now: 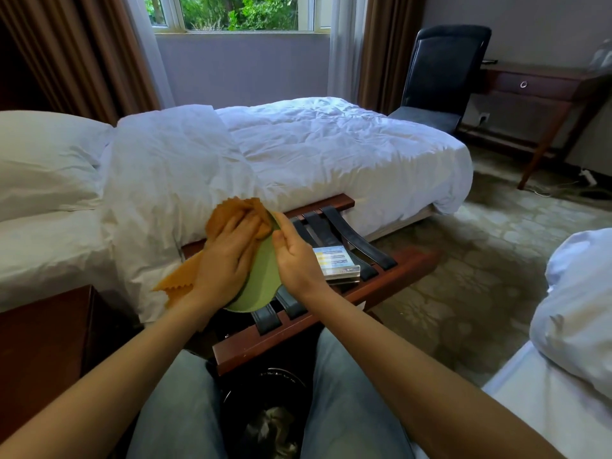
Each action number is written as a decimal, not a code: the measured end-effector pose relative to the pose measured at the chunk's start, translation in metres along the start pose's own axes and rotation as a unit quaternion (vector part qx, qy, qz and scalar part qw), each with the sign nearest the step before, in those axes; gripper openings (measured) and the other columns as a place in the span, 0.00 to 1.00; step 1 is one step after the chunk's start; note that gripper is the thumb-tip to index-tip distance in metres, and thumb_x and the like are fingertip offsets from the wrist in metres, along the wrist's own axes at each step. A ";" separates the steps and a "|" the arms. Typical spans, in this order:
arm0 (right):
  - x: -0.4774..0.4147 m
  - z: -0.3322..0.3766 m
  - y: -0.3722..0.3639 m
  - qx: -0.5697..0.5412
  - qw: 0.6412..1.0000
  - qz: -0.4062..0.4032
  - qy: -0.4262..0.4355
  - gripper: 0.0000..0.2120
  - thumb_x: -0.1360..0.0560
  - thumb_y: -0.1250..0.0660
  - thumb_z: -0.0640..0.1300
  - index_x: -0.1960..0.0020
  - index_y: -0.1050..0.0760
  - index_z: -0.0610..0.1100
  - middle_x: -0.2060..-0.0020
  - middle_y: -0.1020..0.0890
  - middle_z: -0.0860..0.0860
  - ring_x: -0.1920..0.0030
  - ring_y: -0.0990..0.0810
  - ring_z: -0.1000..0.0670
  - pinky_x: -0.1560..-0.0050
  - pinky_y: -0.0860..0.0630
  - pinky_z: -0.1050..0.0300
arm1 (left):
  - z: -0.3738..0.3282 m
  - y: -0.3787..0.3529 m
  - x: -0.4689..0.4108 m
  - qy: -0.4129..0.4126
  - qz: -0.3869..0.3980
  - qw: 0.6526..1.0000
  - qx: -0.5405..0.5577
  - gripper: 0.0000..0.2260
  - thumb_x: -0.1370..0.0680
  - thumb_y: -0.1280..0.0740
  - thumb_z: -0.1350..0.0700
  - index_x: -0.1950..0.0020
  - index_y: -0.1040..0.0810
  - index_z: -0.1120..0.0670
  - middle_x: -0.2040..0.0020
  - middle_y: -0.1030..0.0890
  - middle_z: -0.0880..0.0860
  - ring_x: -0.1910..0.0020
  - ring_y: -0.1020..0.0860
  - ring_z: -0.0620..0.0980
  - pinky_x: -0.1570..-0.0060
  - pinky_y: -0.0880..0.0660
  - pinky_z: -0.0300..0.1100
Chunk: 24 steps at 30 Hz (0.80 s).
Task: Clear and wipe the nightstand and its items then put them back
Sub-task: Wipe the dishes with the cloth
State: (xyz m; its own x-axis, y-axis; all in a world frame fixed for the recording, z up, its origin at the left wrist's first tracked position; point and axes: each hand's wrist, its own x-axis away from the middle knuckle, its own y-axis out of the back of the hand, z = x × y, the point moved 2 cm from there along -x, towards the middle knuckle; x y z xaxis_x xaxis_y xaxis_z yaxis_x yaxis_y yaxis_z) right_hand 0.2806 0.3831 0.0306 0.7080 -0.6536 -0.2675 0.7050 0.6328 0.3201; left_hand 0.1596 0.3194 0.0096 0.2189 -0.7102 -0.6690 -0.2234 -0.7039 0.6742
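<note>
A flat green oval mat is held tilted above a wooden luggage rack with black straps. My right hand grips the mat's right edge, thumb on top. My left hand lies flat on the mat and presses an orange cloth against it; the cloth's zigzag edge hangs out below my wrist. A clear acrylic card stand with a printed card lies on the rack just right of my right hand. The dark wooden nightstand is at lower left; its top is barely in view.
A bed with a white duvet runs behind the rack, with a pillow at the left. A black waste bin stands between my knees. Another white bed is at the right. A black chair and a desk stand at the back right.
</note>
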 end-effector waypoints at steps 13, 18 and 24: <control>-0.003 0.003 0.008 -0.032 0.999 0.000 0.003 0.17 0.18 0.48 0.42 0.30 0.34 0.46 0.45 0.21 0.42 0.45 0.23 0.44 0.42 0.27 0.48 | 0.023 0.021 -0.025 0.126 -0.017 0.992 0.024 0.18 0.21 0.48 0.48 0.41 0.26 0.55 0.50 0.20 0.57 0.52 0.23 0.57 0.59 0.32 0.44; -0.005 -0.009 0.004 -0.091 0.995 -0.019 -0.033 0.16 0.18 0.48 0.42 0.33 0.31 0.44 0.45 0.22 0.50 0.45 0.24 0.51 0.40 0.27 0.51 | 0.021 0.023 -0.018 0.151 -0.027 0.987 0.051 0.17 0.22 0.45 0.48 0.41 0.24 0.54 0.49 0.19 0.54 0.50 0.23 0.54 0.55 0.32 0.43; -0.013 -0.013 0.014 -0.010 0.997 0.070 -0.025 0.19 0.18 0.47 0.40 0.29 0.36 0.43 0.34 0.28 0.43 0.34 0.30 0.46 0.33 0.33 0.50 | 0.028 0.023 -0.008 0.188 0.035 0.981 0.019 0.13 0.23 0.46 0.46 0.61 0.33 0.53 0.70 0.30 0.48 0.63 0.26 0.58 0.64 0.37 0.45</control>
State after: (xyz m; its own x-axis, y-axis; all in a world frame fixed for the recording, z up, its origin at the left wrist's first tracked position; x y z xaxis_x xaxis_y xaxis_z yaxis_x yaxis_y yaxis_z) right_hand 0.2817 0.4056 0.0268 0.7974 -0.5772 -0.1764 0.6002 0.7276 0.3322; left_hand 0.1263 0.3093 0.0216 0.5353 -0.7126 -0.4534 -0.2840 -0.6574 0.6980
